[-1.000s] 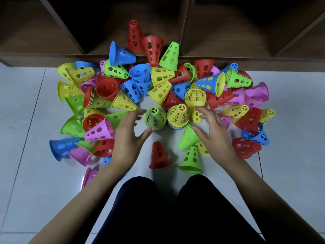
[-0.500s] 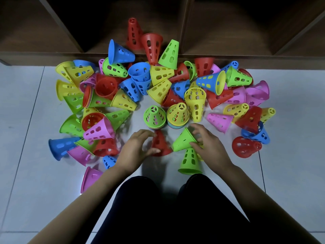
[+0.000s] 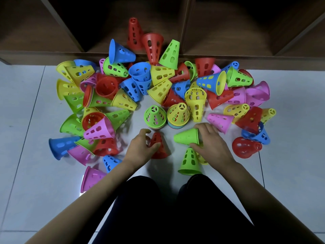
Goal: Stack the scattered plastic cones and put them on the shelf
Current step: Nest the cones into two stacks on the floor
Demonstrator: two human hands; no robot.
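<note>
Taking the yellow-topped stack of nested cones in the middle of the floor as our mark, we begin far to its left and nearer us, where a blue cone lies on its side among the scattered cones; a pink cone lies nearer still, also left of the stack. Closer in, just left of the stack and nearer us, our left hand has its fingers and thumb curled round a red cone that stands on its wide rim. Touching the stack's left side we see a green-topped stack, upright like its neighbour; beyond both stacks the loose heap of yellow, blue, red, green and pink cones runs up to the wooden shelf, and an upright red shelf cone stands on the shelf's bottom board. Just nearer us than the yellow-topped stack a green cone lies sideways, its tip pointing left; our right hand pinches its wide end between fingers above and thumb below; we cannot tell whether it rests on the floor. Nearer us again stands an upright green cone, beside the right wrist. Well right of the stack a dark red cone lies on its side.
</note>
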